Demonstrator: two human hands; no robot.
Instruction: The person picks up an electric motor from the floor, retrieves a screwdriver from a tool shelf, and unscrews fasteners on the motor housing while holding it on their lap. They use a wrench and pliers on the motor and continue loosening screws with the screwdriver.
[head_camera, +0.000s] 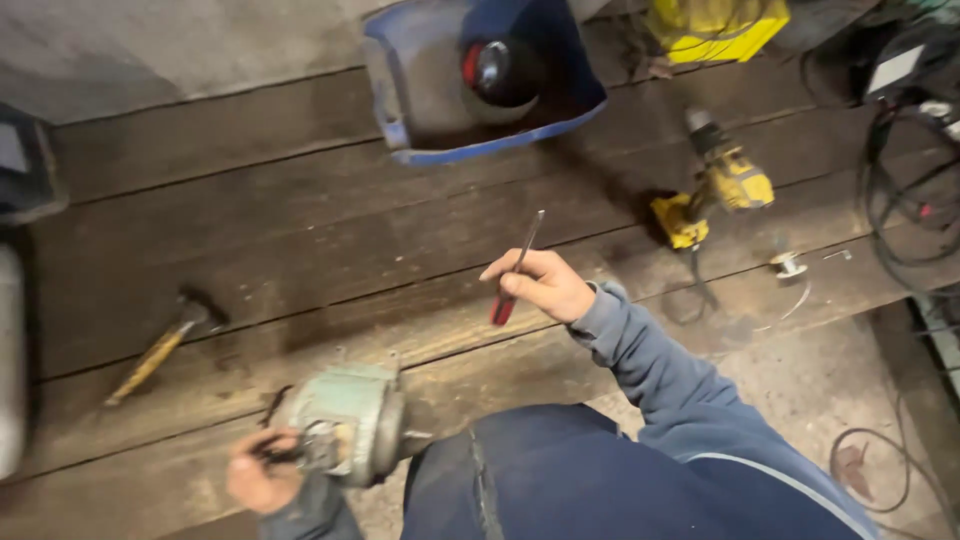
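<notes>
The person's dark blue trouser knee (560, 470) fills the bottom of the view. Just left of it, the left hand (262, 478) is closed on the end of a pale green motor housing (350, 420), which rests at the edge of the wooden plank bench (300, 230). The right hand (545, 285) is raised above the planks, fingers pinched around a red-handled screwdriver (512, 275) (blade pointing up and away). A hammer (160, 345) lies well to the left; a yellow drill (715, 190) lies to the right, and a blue tray (480, 80) sits beyond.
</notes>
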